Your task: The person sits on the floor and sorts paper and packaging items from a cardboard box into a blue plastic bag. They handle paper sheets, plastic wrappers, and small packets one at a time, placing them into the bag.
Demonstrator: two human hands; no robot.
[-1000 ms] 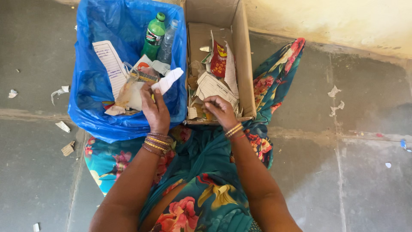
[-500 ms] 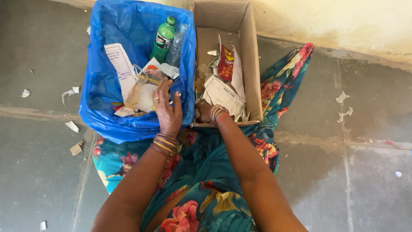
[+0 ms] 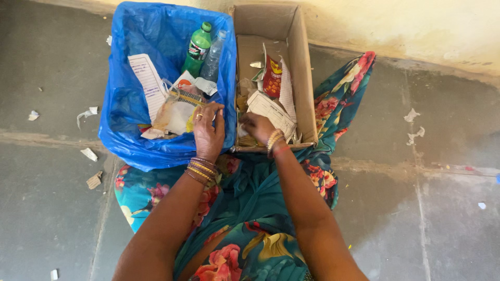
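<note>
The left hand point(image 3: 209, 131) rested over the near right edge of the blue plastic bag point(image 3: 125, 104), fingers curled down onto the crumpled wrappers point(image 3: 174, 112) heaped at the bag's near side; whether it pinched anything could not be told. The right hand point(image 3: 258, 127) reached into the near left corner of the cardboard box point(image 3: 302, 78), fingers bent among the torn paper scraps point(image 3: 268, 110), its grip hidden. A green bottle point(image 3: 198, 48) and a clear bottle point(image 3: 213, 56) stood at the bag's far right corner, a lined paper sheet point(image 3: 147, 83) along its left. A red snack packet point(image 3: 271, 77) lay mid-box. Paper bits point(image 3: 89, 154) littered the floor point(image 3: 442, 208).
</note>
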